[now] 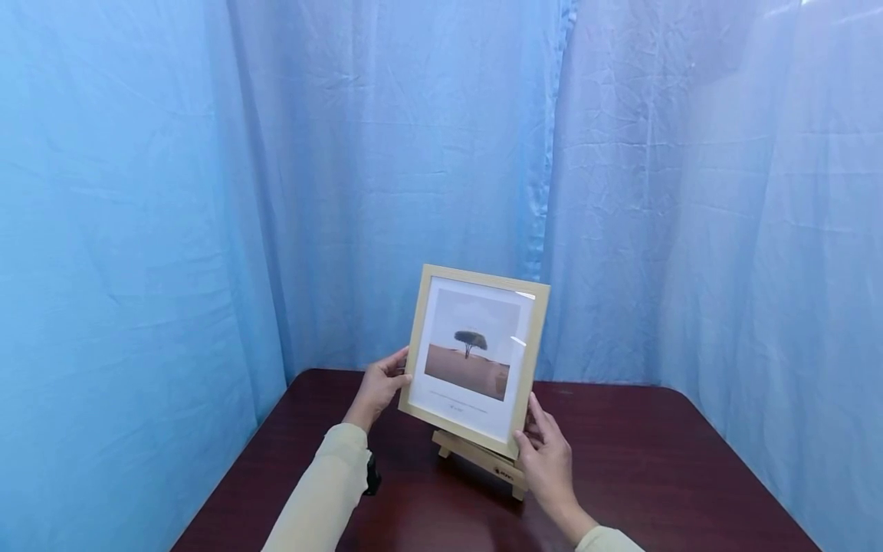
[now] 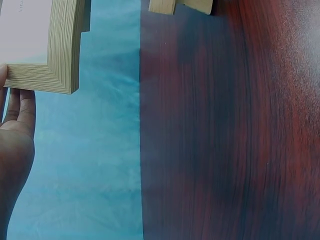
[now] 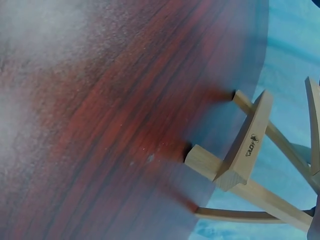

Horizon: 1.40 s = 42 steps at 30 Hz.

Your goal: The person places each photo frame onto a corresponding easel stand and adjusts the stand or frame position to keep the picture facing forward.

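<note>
A light wood picture frame (image 1: 476,349), holding a print of a lone tree, is tilted slightly in the head view. My left hand (image 1: 379,387) grips its left edge, thumb in front and fingers behind. With thumb and fingers my right hand (image 1: 548,460) holds the lower right edge. Just below stands a small wooden easel (image 1: 476,456), its upper part hidden by the frame. The left wrist view shows the frame's corner (image 2: 62,55) above the fingers. In the right wrist view the easel's ledge (image 3: 248,145) bears a dark logo; a slim wooden edge (image 3: 314,125) stands apart from it.
The easel stands on a dark red-brown wood-grain table (image 1: 621,460) with rounded far corners. Light blue curtains (image 1: 414,153) hang behind the table and along both sides. A dark band (image 1: 372,475) shows at the left wrist.
</note>
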### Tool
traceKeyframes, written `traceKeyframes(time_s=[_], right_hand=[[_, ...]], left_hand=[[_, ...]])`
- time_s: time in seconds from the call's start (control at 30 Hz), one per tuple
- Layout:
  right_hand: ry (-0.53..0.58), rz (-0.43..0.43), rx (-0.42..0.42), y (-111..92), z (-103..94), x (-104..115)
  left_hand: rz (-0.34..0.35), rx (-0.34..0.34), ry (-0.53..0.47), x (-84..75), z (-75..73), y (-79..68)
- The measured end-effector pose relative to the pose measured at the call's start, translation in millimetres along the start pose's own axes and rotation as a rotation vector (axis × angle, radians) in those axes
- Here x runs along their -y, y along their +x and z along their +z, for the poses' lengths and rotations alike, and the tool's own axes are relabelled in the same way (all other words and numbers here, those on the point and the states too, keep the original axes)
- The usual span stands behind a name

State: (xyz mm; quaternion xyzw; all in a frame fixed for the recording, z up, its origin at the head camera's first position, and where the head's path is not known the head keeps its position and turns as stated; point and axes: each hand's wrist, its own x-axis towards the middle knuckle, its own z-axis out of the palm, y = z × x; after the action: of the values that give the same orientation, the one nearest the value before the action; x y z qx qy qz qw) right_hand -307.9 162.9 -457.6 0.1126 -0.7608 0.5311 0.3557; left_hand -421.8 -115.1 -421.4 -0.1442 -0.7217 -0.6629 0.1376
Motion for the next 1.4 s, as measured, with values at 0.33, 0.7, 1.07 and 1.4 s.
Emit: traceKeyframes(time_s=[0.33, 0.7, 1.07, 1.4], right_hand=[[-0.059, 0.043, 0.012, -1, -6.6, -7], [-0.031, 0.032, -0.006, -2, -16.5, -18], [-0.137, 0.106, 0.002, -7, -17.3, -26], [-0.142, 0.127, -0.04, -14, -18.3, -40]], left_hand=[[-0.013, 0.002, 0.002, 7.7, 8.8, 1.5], [-0.02, 0.015, 0.015, 14.0, 21.1, -1.0], [-0.056, 0.033, 0.013, 24.2, 29.7, 3.1], [-0.057, 0.042, 0.017, 32.2, 39.8, 0.1]])
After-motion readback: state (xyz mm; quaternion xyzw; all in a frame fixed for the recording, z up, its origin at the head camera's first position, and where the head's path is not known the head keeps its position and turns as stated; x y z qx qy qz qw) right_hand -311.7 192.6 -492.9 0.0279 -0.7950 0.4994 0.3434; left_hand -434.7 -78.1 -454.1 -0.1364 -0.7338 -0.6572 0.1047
